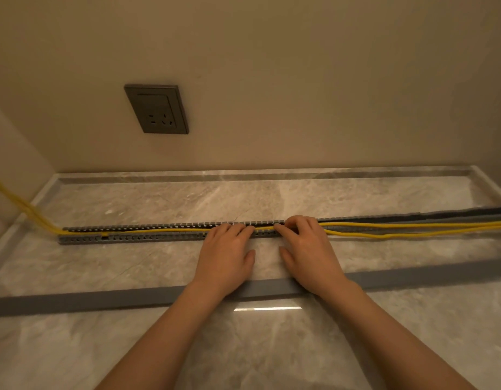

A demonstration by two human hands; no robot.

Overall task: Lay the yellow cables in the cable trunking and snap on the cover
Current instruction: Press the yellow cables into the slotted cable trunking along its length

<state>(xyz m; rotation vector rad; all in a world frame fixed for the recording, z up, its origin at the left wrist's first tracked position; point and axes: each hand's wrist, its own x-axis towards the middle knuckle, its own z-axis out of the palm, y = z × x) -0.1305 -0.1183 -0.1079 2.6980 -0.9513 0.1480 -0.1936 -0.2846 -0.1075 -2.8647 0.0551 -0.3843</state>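
Observation:
A long grey slotted cable trunking [148,237] lies across the marble counter, its top uncovered. Yellow cables [398,229] run along it. Left of my hands they lie inside the channel; right of my hands they ride on top and over the near wall. At the far left they rise off the counter. My left hand [225,256] and my right hand [307,249] sit side by side at the trunking's middle, fingertips pressing on the cables, thumbs spread on the counter. The grey cover strip [74,302] lies loose, nearer to me, under my wrists.
The marble counter [272,347] has a raised rim at the back and sides. A grey wall socket [157,109] sits on the beige wall above the trunking's left half. A side wall closes the left end.

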